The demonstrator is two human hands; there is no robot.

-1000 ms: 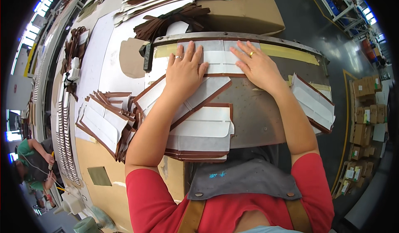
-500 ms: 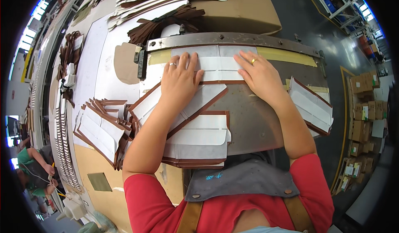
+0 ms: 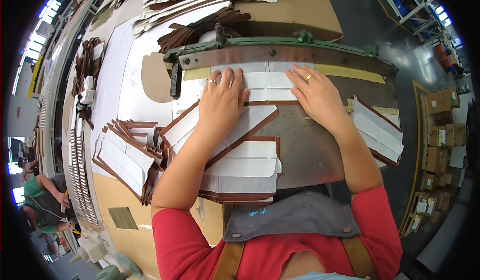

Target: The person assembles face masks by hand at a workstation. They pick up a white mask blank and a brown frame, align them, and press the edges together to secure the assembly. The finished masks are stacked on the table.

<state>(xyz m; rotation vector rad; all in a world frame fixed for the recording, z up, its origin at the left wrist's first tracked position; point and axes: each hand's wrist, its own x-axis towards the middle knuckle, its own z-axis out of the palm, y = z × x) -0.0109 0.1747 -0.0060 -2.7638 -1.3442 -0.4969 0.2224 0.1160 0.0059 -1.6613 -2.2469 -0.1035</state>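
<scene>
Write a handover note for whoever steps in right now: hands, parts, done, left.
Left hand and right hand: both flat, palms down, pressing a white sheet against the metal bar of the press.
Under the left forearm: a loose stack of white, brown-edged blanks.
Further piles lie at left and right.
Done: sheet is lined up at the bar.
Left: cannot tell from the picture.

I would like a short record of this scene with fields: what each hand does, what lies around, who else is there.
left hand: flat, palm down, on a white sheet under the metal bar
right hand: flat on the same sheet, ring on one finger
left side: fanned stack of white and brown blanks
right side: smaller stack of blanks
surface: worn metal plate
other person: far left, in green
</scene>
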